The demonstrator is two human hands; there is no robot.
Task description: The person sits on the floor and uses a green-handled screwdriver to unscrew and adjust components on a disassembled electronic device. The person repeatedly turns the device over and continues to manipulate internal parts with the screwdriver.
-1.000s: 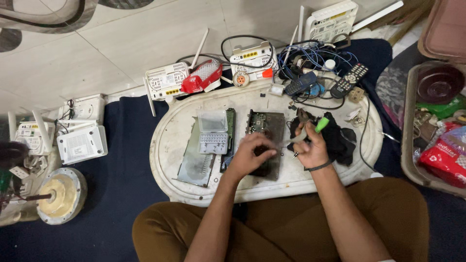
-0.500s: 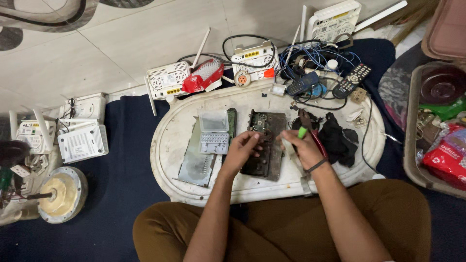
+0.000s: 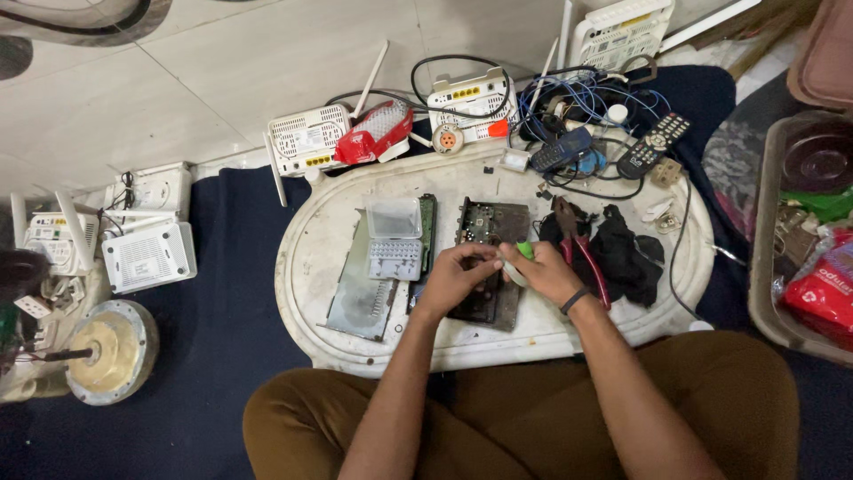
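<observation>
White oval tray table (image 3: 311,267), a bit dirty, set on a dark blue mat (image 3: 222,293). On top: a dark circuit board (image 3: 489,258), a grey metal plate (image 3: 360,298), a clear plastic box (image 3: 394,238), red pliers (image 3: 577,244), a black cloth (image 3: 626,253), a remote (image 3: 653,144).

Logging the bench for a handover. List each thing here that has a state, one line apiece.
circuit board: bare, flat on the tray, under both hands
left hand: resting on the board, fingers pinched
right hand: closed on the green-handled tool
clear plastic box: open, lid up
red-handled pliers: lying unheld
remote control: lying unheld
</observation>
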